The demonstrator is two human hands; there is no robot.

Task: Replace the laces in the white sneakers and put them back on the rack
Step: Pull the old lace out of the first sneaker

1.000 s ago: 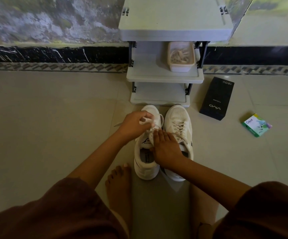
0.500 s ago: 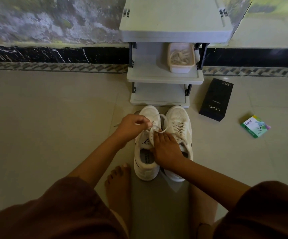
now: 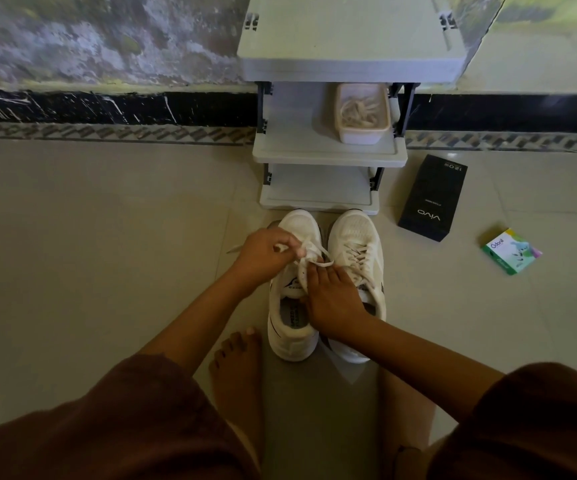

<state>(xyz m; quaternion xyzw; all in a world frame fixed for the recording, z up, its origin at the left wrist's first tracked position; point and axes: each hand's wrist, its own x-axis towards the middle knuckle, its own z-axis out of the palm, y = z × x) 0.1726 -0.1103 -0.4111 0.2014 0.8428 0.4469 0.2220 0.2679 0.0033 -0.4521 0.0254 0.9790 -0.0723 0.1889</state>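
While the white sneakers [image 3: 353,230] stood just in front of the rack [image 3: 328,154], the left hand [image 3: 266,252] pinched a lace [image 3: 316,249] and the right hand [image 3: 334,299] pressed flat on one sneaker's tongue.

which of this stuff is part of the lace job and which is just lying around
Job: right sneaker, left sneaker, lace pinched by left hand, right hand pressing the left sneaker, rack, tub seemingly of laces.
Lying about: black vivo box, green Odonil box.
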